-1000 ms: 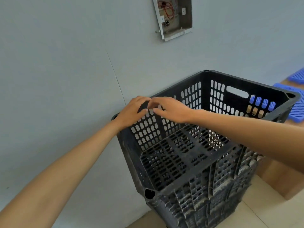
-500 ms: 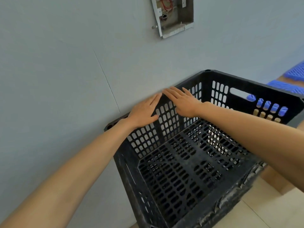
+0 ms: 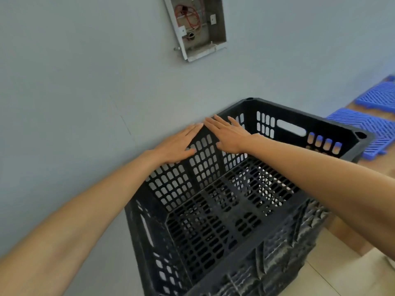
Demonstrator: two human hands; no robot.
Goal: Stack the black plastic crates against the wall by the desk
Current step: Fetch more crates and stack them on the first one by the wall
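A black perforated plastic crate (image 3: pixel 224 210) stands against the grey wall, on top of another black crate (image 3: pixel 284 253) whose ribbed side shows below it. My left hand (image 3: pixel 177 146) lies flat, fingers straight, on the crate's wall-side panel near its top rim. Beside it my right hand (image 3: pixel 226 135) presses the same panel with straight fingers, the fingertips of both hands almost meeting at the rim. Neither hand holds anything.
A wooden desk (image 3: pixel 350 236) stands right of the crates, with blue slatted plastic panels (image 3: pixel 369 127) lying on it. An open electrical box (image 3: pixel 196 26) with red wires is set in the wall above. Pale floor tiles (image 3: pixel 333 274) show at the lower right.
My fingers, curled over the crate's far rim a second ago, have straightened and now lie flat on the panel. The crate sits closer to the wall, and my view looks more steeply into it.
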